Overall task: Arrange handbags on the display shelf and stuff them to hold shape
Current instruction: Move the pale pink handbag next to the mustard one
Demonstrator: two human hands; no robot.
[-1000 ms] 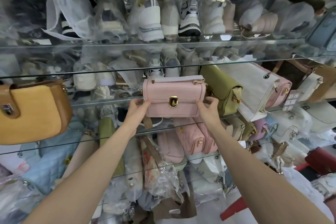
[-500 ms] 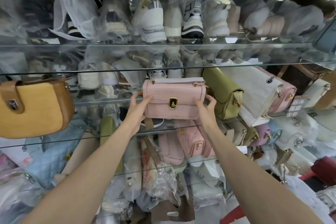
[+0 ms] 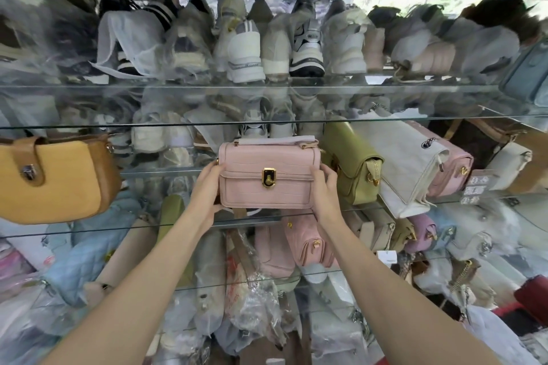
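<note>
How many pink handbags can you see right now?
3, maybe more hidden: pink croc bag held between both hands; pink quilted bag behind the white bag at right; pink bag one shelf below.

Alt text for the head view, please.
Both hands, left and right, grip the ends of a pink handbag with a gold clasp on a glass shelf, between a yellow handbag and a green handbag.

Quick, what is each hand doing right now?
Left hand: closed, fingers curled round the left end of the pale pink crocodile-textured handbag with the gold clasp.
Right hand: closed, gripping the same handbag's right end.
</note>
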